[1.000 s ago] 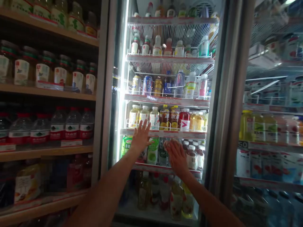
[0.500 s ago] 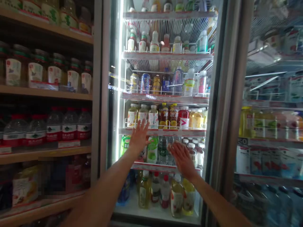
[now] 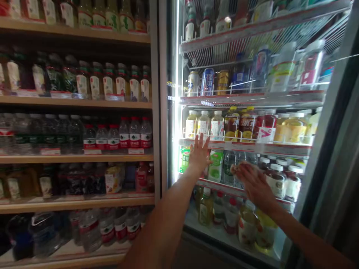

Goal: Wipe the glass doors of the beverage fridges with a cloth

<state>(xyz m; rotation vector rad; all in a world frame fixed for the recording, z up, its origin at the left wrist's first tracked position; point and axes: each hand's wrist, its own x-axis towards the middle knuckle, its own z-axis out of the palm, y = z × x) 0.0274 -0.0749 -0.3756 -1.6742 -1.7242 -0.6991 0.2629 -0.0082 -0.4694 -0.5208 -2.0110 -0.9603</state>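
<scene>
My left hand (image 3: 199, 155) is stretched out with its fingers spread, held up to the glass door of a lit drinks fridge (image 3: 246, 148). Behind it are a green carton (image 3: 184, 158) and a green-labelled bottle (image 3: 215, 166). To the right, my right hand (image 3: 251, 179) is blurred, its fingers bent and close together. A small pale patch shows at its fingertips, too smeared to name. Clear bottles (image 3: 230, 166) and white-capped bottles (image 3: 276, 179) stand behind the glass around it. Whether either palm touches the glass, I cannot tell.
Wooden shelves (image 3: 75, 158) full of bottled drinks stand to the left. A metal upright (image 3: 162, 112) separates them from the fridge. The fridge's dark right door frame (image 3: 319, 157) runs beside my right forearm. More bottles (image 3: 206, 209) stand on the fridge's bottom level.
My view has turned left, so the fridge sits further right and more of the wooden shelves shows. Both hands stay before the same fridge shelf, in much the same poses.
</scene>
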